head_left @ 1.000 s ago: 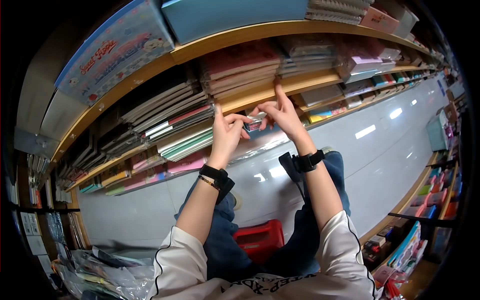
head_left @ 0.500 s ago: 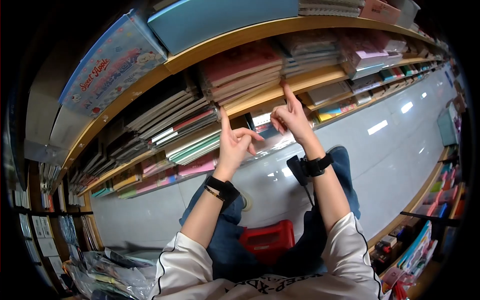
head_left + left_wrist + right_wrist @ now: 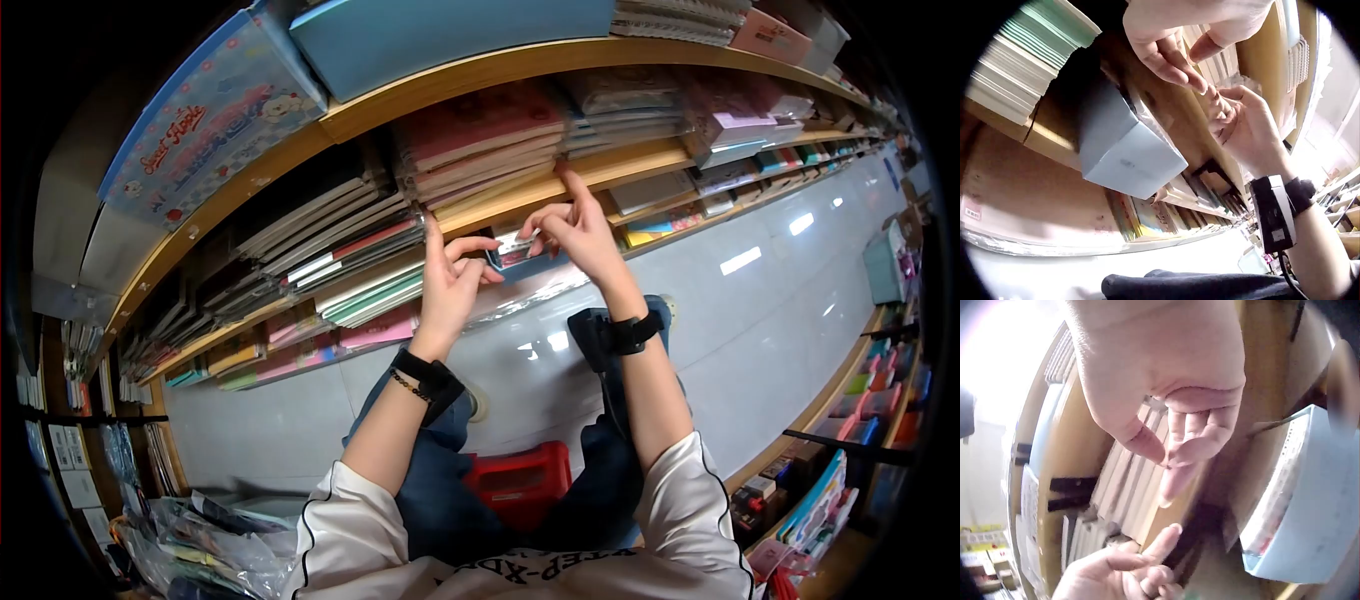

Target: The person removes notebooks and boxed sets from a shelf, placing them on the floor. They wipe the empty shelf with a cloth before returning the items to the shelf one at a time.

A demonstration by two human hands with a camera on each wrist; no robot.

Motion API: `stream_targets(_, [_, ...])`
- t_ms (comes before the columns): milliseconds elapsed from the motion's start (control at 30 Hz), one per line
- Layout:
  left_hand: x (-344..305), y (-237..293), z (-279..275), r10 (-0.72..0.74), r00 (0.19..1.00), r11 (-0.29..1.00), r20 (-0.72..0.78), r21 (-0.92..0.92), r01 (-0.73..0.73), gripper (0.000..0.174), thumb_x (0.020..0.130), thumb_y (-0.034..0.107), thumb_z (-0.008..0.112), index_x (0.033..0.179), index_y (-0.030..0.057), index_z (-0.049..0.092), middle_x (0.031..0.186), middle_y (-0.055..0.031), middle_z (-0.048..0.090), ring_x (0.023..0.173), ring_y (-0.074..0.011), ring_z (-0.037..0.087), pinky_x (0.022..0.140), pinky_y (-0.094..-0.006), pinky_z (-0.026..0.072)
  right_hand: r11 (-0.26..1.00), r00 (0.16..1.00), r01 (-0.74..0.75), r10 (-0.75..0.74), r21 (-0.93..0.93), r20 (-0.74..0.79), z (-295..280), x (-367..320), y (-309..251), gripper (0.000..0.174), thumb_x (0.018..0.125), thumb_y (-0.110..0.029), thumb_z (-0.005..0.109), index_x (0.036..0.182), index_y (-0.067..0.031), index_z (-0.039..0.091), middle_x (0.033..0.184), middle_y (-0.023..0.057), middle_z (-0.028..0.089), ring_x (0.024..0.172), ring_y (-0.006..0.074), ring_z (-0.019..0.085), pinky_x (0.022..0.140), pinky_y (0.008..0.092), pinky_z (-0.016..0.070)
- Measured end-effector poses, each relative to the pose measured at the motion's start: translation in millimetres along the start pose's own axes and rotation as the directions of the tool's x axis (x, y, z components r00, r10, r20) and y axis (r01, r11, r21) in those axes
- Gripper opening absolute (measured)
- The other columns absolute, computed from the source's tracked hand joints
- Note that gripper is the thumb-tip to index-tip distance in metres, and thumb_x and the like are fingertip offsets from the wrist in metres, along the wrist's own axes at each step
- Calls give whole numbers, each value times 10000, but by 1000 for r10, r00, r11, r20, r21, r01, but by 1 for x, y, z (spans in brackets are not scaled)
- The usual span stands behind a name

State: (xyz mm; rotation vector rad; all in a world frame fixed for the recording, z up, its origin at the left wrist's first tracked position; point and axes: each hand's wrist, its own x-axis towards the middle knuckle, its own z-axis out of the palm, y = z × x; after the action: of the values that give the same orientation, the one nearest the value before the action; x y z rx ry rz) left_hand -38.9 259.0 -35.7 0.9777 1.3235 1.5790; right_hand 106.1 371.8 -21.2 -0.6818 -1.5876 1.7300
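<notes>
A stack of pink-covered notebooks [image 3: 485, 135] lies on the wooden shelf [image 3: 505, 198] in front of me. My left hand [image 3: 448, 290] points its index finger up to the stack's lower left corner, beside the darker books. On the other side, my right hand [image 3: 585, 232] has its index fingertip at the shelf edge by the stack's lower right corner. The remaining fingers of both hands are loosely bent towards each other, with nothing between them. In the left wrist view a pale blue box [image 3: 1132, 153] stands on the shelf below the hands.
Dark-covered books [image 3: 325, 215] fill the shelf to the left, and plastic-wrapped packs [image 3: 625, 100] sit to the right. Above is a large blue box [image 3: 450, 45] on the upper shelf. A red stool [image 3: 520, 485] stands on the floor between the legs.
Both index fingers have stayed near the stack's two corners. The hands' other fingers drew apart, then came closer again. The head view has shifted slightly.
</notes>
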Motion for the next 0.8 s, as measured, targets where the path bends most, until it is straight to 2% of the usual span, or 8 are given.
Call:
stream_targets(100, [0, -6, -3, 9, 1000, 1000, 1, 1, -9, 812, 807, -80, 383, 1347, 149, -178, 961, -146, 538, 661, -138, 571, 620, -232, 493, 1000, 1000, -15, 15, -2, 3, -2, -6, 2, 695, 773, -32, 464, 1314, 70, 40, 694, 115, 610, 556, 132, 582, 499, 212, 436])
stream_targets(233, [0, -2, 0, 22, 1000, 999, -2, 32, -22, 818, 806, -78, 385, 1335, 122, -205, 958, -145, 536, 671, -136, 570, 634, -236, 489, 998, 998, 45, -46, 34, 47, -10, 2, 6, 655, 785, -31, 461, 1303, 69, 72, 729, 121, 617, 578, 131, 584, 521, 207, 446])
stream_targets(300, [-1, 4, 4, 2, 1000, 998, -24, 56, -1, 808, 811, -55, 388, 1348, 150, -179, 981, -162, 537, 671, -147, 572, 633, -247, 493, 997, 999, -38, 37, 64, 9, -8, 7, 2, 636, 786, -21, 452, 1294, 66, 79, 762, 134, 623, 591, 130, 587, 519, 210, 456])
stream_targets(333, [-1, 7, 6, -13, 1000, 1000, -20, 24, 14, 807, 810, -50, 389, 1350, 149, -177, 982, -161, 538, 674, -150, 573, 641, -251, 491, 985, 994, -86, 75, 150, 78, -5, 9, 1, 680, 785, -16, 454, 1308, 62, 28, 749, 148, 625, 571, 132, 585, 508, 214, 462])
stream_targets(433, [-2, 7, 3, -30, 999, 999, -11, -42, 29, 816, 795, -54, 390, 1354, 150, -169, 987, -162, 540, 685, -159, 578, 658, -261, 486, 995, 999, -41, 39, 96, 23, 0, 5, 2, 711, 777, -7, 457, 1313, 61, -5, 694, 147, 615, 529, 138, 574, 489, 217, 460])
stream_targets(467, [-1, 6, 2, -17, 1000, 999, 3, -51, 17, 819, 790, -54, 387, 1355, 156, -168, 983, -164, 542, 689, -160, 580, 659, -258, 484, 992, 1000, -6, 4, 124, 14, 0, 8, 6, 714, 766, 7, 458, 1311, 64, 1, 634, 136, 594, 490, 145, 559, 472, 220, 454])
stream_targets(700, [-6, 6, 0, 6, 999, 996, 54, -93, -1, 813, 789, -34, 373, 1354, 175, -174, 918, -177, 558, 707, -157, 587, 659, -252, 481, 995, 1000, 15, -17, 100, 19, -4, -1, 7, 706, 733, 27, 450, 1330, 24, 74, 614, 121, 558, 493, 152, 539, 472, 231, 437])
stream_targets(800, [-10, 5, 0, 12, 997, 996, 72, -89, -5, 819, 789, -37, 372, 1345, 164, -195, 907, -181, 560, 704, -157, 586, 664, -261, 484, 995, 1000, 13, -15, 104, 21, -8, -3, 11, 713, 751, 13, 483, 1311, 63, 46, 599, 103, 544, 493, 134, 533, 471, 228, 442])
